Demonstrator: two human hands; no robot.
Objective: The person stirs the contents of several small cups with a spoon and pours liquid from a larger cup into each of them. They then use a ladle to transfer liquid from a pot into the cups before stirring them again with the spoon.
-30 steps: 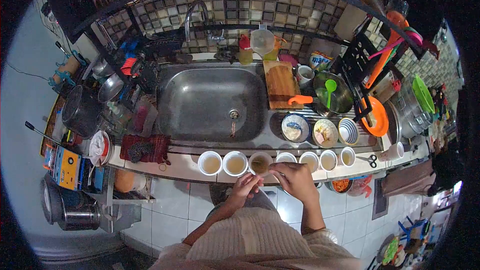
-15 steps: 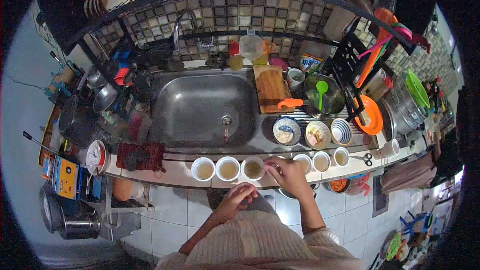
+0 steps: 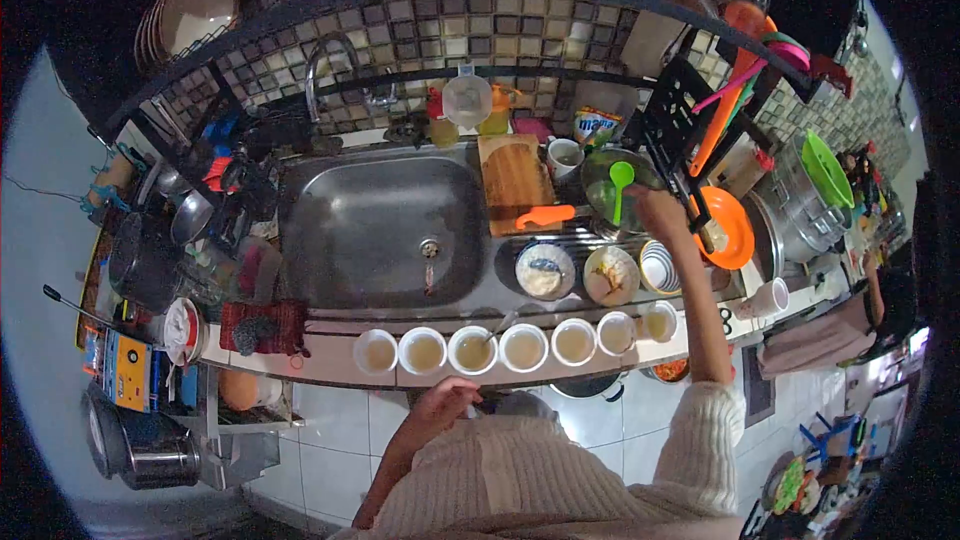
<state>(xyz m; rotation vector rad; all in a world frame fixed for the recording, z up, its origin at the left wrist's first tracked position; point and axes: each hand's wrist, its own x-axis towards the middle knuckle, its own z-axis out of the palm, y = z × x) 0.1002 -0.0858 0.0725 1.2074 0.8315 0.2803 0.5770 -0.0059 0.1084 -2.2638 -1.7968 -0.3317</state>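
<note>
Several white cups of pale liquid (image 3: 422, 350) stand in a row along the counter's front edge. A spoon (image 3: 504, 324) leans in one cup (image 3: 472, 350) near the middle. My left hand (image 3: 445, 402) hangs just below that cup, fingers loosely curled together, with nothing visible in them. My right hand (image 3: 662, 215) is stretched out over the right edge of the dark pot (image 3: 598, 180). Its fingers are extended close to the handle of a green ladle (image 3: 621, 177); contact between them cannot be made out. Below the pot sit patterned bowls (image 3: 545, 271), one partly behind my right wrist.
A steel sink (image 3: 380, 225) fills the middle left. Beside it lies a wooden board (image 3: 514, 180) with an orange-handled tool (image 3: 545, 216). An orange plate (image 3: 735, 230) stands right of my arm. A dark red cloth (image 3: 262, 328) lies at the counter's left.
My right hand has left the middle cup and reached up and right to the pot. A spoon now shows in that cup. My left hand stays low. The view has shifted right.
</note>
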